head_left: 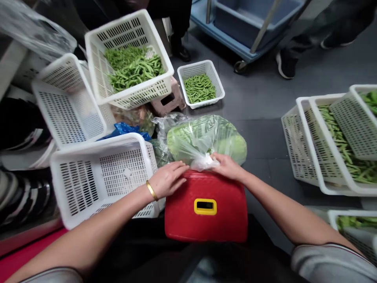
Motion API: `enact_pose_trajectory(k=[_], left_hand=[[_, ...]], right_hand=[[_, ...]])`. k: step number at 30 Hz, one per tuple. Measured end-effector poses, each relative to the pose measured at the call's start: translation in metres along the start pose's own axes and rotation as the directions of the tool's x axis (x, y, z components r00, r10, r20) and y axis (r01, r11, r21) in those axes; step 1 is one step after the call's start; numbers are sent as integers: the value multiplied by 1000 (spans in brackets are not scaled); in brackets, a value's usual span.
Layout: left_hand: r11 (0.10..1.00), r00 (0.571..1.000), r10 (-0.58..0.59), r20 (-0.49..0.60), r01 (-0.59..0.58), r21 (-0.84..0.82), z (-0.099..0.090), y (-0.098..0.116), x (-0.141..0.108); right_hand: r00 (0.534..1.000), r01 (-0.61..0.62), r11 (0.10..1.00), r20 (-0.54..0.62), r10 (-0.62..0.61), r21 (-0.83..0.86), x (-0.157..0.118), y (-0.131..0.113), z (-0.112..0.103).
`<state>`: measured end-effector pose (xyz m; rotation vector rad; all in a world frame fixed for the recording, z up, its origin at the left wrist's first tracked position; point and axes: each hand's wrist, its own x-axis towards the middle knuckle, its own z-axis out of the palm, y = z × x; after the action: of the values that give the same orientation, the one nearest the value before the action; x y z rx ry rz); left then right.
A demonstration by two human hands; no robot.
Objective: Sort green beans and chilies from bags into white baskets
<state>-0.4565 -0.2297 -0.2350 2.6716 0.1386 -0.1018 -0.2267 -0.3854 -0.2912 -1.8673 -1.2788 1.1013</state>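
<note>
A clear plastic bag (206,135) of large pale green gourds or melons lies just beyond a red plastic stool (182,220) with a yellow-rimmed slot. My right hand (226,166) is closed on the bunched mouth of the bag, above the stool's far right edge. At the stool's far left edge is my left hand (167,179), palm down with its fingers stretched out; a gold bracelet (151,190) circles the wrist. Its fingertips are near the bag, and I cannot tell whether they touch it.
White baskets (104,196) stand at left. One basket (165,84) of greens and pods rests on a pinkish stool (173,100). A small basket (216,98) holds green pods. Stacked baskets (297,145) are at right. Behind are a blue cart (226,47) and people's shoes (286,65).
</note>
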Motion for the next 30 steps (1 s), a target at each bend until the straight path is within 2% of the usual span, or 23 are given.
enact_pose_trajectory(k=[3, 6, 8, 10, 12, 15, 17, 20, 23, 26, 28, 30], left_hand=[[997, 996, -37, -76, 31, -69, 5, -3, 30], [982, 999, -50, 20, 53, -180, 18, -5, 86], [967, 991, -109, 73, 123, -223, 32, -9, 123], [957, 984, -150, 93, 168, -235, 47, -16, 148], [959, 980, -153, 128, 179, -220, 59, -25, 157], [967, 964, -190, 185, 216, -135, 64, -36, 148], [968, 967, -209, 146, 225, -110, 62, -39, 140], [962, 983, -177, 44, 182, -203, 58, -34, 140], [915, 969, -216, 119, 244, -321, 62, -26, 153], [799, 934, -318, 160, 355, -485, 70, -27, 162], [614, 919, -361, 157, 361, -701, 73, -31, 163], [375, 906, -387, 168, 322, -869, 74, -37, 161]], right_hand=[[1000, -19, 998, 10, 19, 54, -9, 11, -1], [993, -46, 990, -104, 60, 133, -4, 31, -7], [984, -29, 983, -167, 60, 182, -1, 42, -8], [976, -4, 988, -214, 38, 156, 0, 50, -5], [967, -4, 996, -253, 26, 88, -4, 56, -1], [951, -42, 999, -307, 41, 5, -8, 61, 4], [941, -23, 999, -337, 13, -26, -6, 62, 7], [921, 127, 989, -361, -145, -74, 0, 57, 10], [876, 256, 955, -382, -294, -147, 3, 51, 9], [868, 282, 934, -357, -345, -217, 0, 53, 3], [881, 271, 927, -323, -347, -258, -4, 58, -3], [888, 241, 928, -321, -329, -284, -7, 61, -13]])
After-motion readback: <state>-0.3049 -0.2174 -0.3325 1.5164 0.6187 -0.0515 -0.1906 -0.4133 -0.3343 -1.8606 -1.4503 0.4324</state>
